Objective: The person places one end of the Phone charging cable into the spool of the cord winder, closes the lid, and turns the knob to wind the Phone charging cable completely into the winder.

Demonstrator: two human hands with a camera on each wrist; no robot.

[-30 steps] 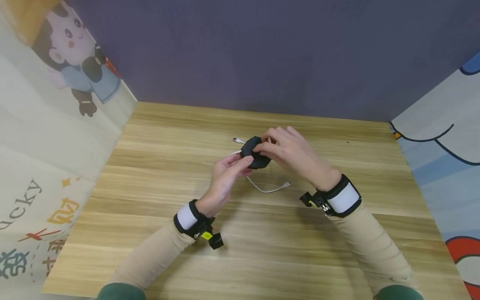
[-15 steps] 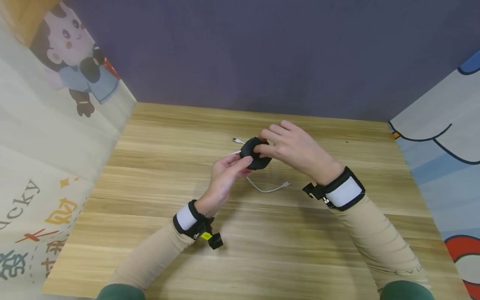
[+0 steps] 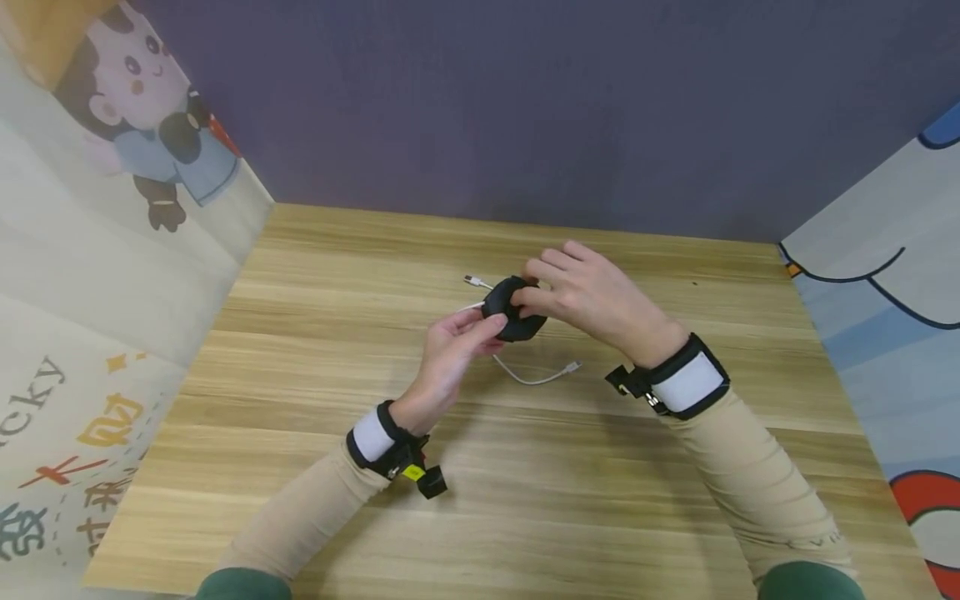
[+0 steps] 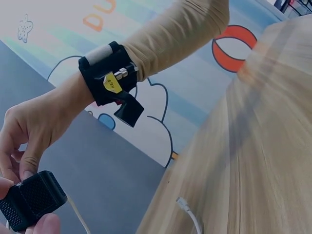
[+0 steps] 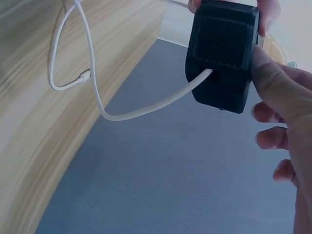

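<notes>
A black faceted cable winder (image 3: 522, 330) with textured side panels is up off the table, between my two hands. My left hand (image 3: 452, 354) grips its near left side, thumb on top. My right hand (image 3: 588, 292) bends over the top, its thumb and finger against the winder; in the right wrist view the thumb (image 5: 273, 80) presses the black body (image 5: 222, 44). A white USB cable (image 5: 146, 111) comes out of a hole in the side. One plug (image 3: 474, 281) shows beyond the winder, the other (image 3: 572, 367) in front of it. The right fingertips are partly hidden.
The wood-grain table (image 3: 337, 333) spreads around and beneath the hands. A dark blue-grey panel (image 3: 487, 108) rises along the back edge. Printed cloths hang at the left (image 3: 90, 308) and right (image 3: 877, 275). Both wrists wear black straps with small cameras.
My right hand has lifted slightly and its wrist has shifted right, while its fingers stay at the winder. The winder has tilted a little; my left hand keeps its grip.
</notes>
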